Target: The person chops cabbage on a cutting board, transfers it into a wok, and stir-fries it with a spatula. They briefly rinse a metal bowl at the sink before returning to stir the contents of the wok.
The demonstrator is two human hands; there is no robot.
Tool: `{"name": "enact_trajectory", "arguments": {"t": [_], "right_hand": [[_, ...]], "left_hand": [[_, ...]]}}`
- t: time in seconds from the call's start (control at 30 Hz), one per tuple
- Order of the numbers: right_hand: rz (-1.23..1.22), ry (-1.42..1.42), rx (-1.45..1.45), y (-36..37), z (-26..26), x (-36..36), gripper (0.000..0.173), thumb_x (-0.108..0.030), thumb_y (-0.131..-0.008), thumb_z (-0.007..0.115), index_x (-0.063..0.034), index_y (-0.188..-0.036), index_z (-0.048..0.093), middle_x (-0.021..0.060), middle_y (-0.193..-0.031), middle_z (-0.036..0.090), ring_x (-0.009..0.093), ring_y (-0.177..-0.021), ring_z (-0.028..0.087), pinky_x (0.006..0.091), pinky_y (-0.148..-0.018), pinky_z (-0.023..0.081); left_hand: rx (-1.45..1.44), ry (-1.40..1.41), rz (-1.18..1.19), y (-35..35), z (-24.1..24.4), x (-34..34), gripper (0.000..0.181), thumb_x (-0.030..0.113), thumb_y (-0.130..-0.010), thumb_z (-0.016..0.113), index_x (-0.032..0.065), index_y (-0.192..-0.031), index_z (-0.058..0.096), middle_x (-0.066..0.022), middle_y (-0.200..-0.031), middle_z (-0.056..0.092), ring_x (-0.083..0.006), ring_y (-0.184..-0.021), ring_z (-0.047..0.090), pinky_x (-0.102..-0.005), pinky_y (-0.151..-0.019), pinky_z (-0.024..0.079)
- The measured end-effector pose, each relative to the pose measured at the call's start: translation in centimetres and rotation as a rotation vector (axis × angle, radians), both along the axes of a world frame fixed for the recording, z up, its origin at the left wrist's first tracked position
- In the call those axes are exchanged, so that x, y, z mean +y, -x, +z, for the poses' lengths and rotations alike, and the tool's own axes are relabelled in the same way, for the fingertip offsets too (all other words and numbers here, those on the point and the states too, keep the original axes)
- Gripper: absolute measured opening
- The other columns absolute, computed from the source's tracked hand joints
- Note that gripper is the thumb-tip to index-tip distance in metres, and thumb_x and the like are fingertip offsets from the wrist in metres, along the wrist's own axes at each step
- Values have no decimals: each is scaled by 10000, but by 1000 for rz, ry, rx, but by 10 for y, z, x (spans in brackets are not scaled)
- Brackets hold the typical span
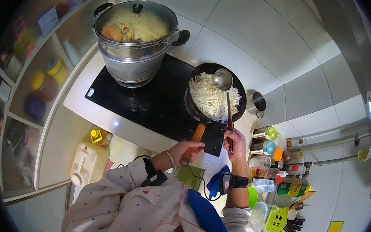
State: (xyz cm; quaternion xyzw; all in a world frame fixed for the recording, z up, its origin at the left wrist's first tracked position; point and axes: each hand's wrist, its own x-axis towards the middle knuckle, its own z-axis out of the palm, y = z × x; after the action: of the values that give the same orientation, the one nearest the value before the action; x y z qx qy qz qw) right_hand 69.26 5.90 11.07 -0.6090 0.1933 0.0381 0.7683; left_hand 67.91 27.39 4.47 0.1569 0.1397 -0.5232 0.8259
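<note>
A dark wok (242, 87) full of pale shredded vegetable (211, 100), perhaps cabbage, sits on the right side of a black glass cooktop (170, 105). My left hand (186, 151) is closed around the wok's wooden handle (198, 131). In my right hand (236, 143) is the dark handle of a metal ladle (223, 79). The ladle's bowl rests at the far side of the shreds, its rounded back facing up. How deep the shreds go is hidden.
A steamer pot (131, 54) with a glass lid (136, 17) and food inside stands on the cooktop's left. A metal cup (256, 103) stands right of the wok. Seasoning jars and bottles (269, 148) line the right counter. A plastic jug (90, 164) sits below, left.
</note>
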Motion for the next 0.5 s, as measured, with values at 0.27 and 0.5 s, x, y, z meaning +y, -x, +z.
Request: {"name": "enact_trajectory", "arguments": {"t": [0.27,0.5], "right_hand": [[415,887,35,45,105,-36,576,3,-780,644,-72,-1332,498,17,-740,576,63,-544,448,239,-502,404],[501,1296,-91,17,52,-27,481,-63,-743,680,-68,-1214,584,291,-952,592,402,-849,619,368,-724,494]], "left_hand": [[1,-17,13,1,1,-1,177,183,-913,585,80,-1054,552,5,-752,544,-61,-513,460,-208,-444,382],[19,-6,-3,1,6,-3,113,175,-909,598,106,-982,547,49,-659,499,-44,-485,438,-193,-429,352]]}}
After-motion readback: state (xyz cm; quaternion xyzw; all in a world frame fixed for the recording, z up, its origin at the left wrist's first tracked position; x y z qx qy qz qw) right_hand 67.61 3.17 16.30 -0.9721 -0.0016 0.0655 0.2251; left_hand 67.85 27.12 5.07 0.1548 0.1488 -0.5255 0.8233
